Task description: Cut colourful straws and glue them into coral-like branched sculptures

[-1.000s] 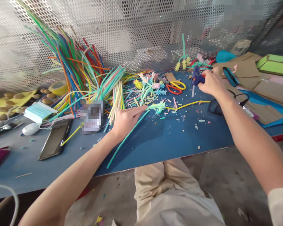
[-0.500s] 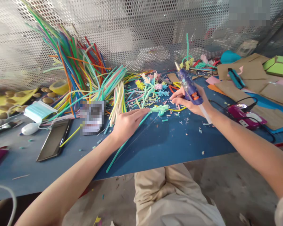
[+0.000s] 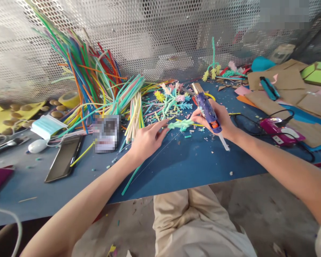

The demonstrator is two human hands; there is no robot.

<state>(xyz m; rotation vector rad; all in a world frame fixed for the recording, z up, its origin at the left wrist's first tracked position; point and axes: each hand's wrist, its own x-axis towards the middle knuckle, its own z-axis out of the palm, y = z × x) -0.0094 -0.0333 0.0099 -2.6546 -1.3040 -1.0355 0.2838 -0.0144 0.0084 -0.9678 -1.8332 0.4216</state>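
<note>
My left hand (image 3: 147,140) rests low over the blue table, thumb and forefinger curled together at the near end of a light green pipe-cleaner flower (image 3: 182,124). From under that hand a teal pipe-cleaner stem (image 3: 131,182) runs toward the table's front edge. Wrapped in my right hand (image 3: 221,117) is a dark blue hot glue gun (image 3: 206,109), its metal nozzle pointing away from me and a clear glue stick (image 3: 224,141) jutting from its back. The right fingertips are close to the flower's far end. A thin glue strand (image 3: 160,154) stretches over the table.
Bundled pipe cleaners (image 3: 82,71) lean at the back left. Finished pipe-cleaner flowers (image 3: 173,98) lie among scraps behind my hands. A phone (image 3: 64,157) and a face mask (image 3: 48,126) lie left. At right are a magenta device with cables (image 3: 280,132) and brown cardboard (image 3: 275,80).
The glue gun has come down and left, closer to the green flower, and its nozzle has swung left. My left fingers, stretched flat before, have bent into a pinch.
</note>
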